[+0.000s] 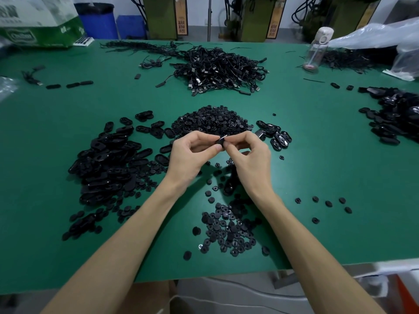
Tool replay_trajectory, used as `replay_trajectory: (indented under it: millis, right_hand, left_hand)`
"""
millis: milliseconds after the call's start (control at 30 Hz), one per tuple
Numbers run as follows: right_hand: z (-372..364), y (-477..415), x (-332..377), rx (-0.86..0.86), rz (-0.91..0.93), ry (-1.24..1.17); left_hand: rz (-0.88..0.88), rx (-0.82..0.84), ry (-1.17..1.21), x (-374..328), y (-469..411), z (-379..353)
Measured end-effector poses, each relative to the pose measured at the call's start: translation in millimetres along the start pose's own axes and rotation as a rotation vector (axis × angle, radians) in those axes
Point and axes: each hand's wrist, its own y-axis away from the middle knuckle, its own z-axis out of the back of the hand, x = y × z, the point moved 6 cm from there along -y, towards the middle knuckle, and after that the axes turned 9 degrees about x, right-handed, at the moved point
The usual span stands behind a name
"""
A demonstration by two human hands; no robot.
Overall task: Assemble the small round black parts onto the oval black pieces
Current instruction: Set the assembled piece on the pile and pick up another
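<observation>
Just this side of the round-parts heap (213, 121), left hand (190, 155) pinches oval piece (219, 143). Right hand (248, 155), equally near, pinch-grips its right edge (round part hidden; long axis unclear).

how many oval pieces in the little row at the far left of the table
3. The left oval piece lies apart; the middle oval piece and right oval piece lie nearly end to end. None looks hidden there.

pinched part (220, 142) mostly hidden, box (34, 23) cropped
</observation>
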Motion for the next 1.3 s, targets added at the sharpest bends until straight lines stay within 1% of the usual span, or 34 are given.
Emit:
replay_trajectory:
  millis: [200,367,500,600,700,767,867,1000,1133,1300]
  right_hand:
    - [0,0,0,-0.009,0.010,0.023]
    - [-5,0,6,0.017,0.086,0.079]
    - [-11,-2,4,0.101,0.096,0.135]
    - [-19,-2,4,0.182,0.136,0.214]
    - [-23,-1,4,0.221,0.147,0.222]
    - [-21,-2,5,0.200,0.135,0.190]
    - [-13,-2,5,0.120,0.114,0.099]
    - [-5,-3,-1,0.052,0.024,-0.011]
    - [-4,-5,-3,0.052,-0.001,-0.032]
    - [-5,-4,-3,0.058,-0.001,-0.042]
  left_hand:
    - [0.022,-0.004,-0.006,2,0,1]
    - [0.047,-0.055,0.029,4,1,5]
    - [0.071,-0.103,0.047,7,0,9]
    - [0.078,-0.126,0.061,10,0,11]
    - [0.073,-0.128,0.049,11,-1,12]
    - [0.069,-0.120,0.034,11,-1,11]
    - [0.067,-0.101,0.032,10,-2,9]
    - [0.059,-0.053,0.019,6,-1,4]
    - [0.056,-0.019,0.006,5,-1,1]
    - [0.064,-0.021,0.003,5,-1,2]
